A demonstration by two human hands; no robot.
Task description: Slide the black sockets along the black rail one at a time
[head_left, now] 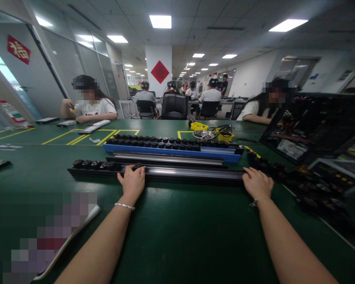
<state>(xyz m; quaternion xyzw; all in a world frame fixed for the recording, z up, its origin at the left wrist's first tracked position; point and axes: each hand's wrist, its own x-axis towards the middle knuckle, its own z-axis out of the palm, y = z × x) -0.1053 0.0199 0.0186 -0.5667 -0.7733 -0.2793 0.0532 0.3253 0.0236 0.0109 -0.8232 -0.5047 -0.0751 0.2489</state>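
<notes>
A long black rail (192,174) with a shiny inner channel lies across the green table in front of me. Several black socket modules (96,165) sit in a row in its left part. My left hand (132,182) grips the rail left of its middle, fingers curled over the far edge by another black module (138,165). At the rail's right end, my right hand (258,184) holds on with bent fingers. Just behind lies another rail with a silver channel (171,158), then a blue rail (171,151) partly filled with sockets.
A metal dish (203,135) and yellow trays (199,126) stand behind the rails. Loose black parts (316,189) pile up at right, below a large dark bin (313,126). A blurred-out flat object (56,236) lies front left. Co-workers sit across the table.
</notes>
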